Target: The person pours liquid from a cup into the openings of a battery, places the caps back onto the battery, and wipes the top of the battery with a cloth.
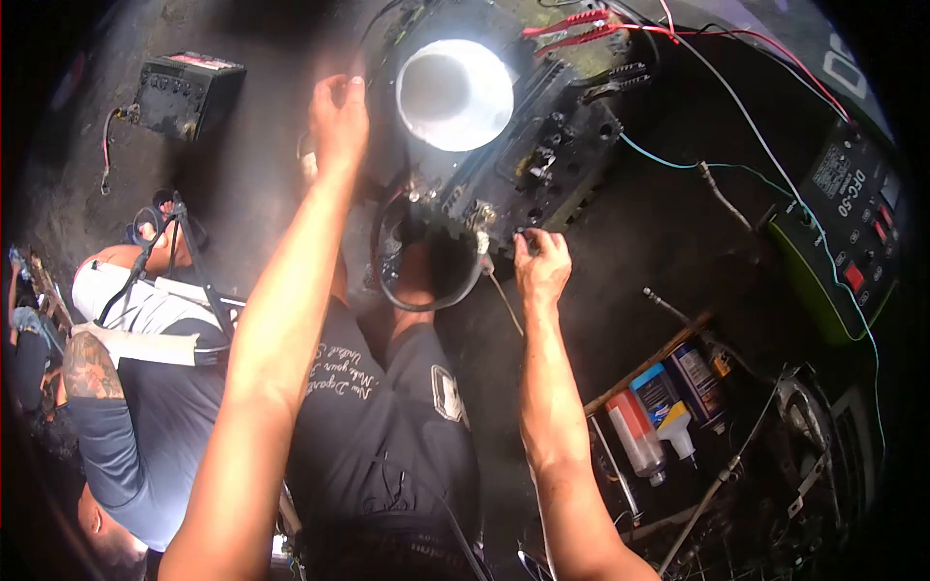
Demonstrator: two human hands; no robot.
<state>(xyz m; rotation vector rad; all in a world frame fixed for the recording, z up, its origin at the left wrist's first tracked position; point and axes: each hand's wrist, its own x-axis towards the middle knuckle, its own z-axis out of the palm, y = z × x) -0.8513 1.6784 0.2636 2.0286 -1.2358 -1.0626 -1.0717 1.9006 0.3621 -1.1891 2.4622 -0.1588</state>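
My left hand is raised left of a white round container, fingers curled and closed, with whatever they hold hidden. A thin dark line runs upward close to its thumb. My right hand pinches at the near edge of a large black battery; I cannot tell what lies between the fingertips. Several openings show along the battery's top. A pale terminal clamp sits left of my right fingers, and a black cable loop hangs from that side. Red clamps and a black clamp grip the far end.
A charger marked DFC-50 stands at the right, with wires leading to the battery. A smaller battery is at upper left. Bottles lie in a tray at lower right, near metal parts. Another person is at the left.
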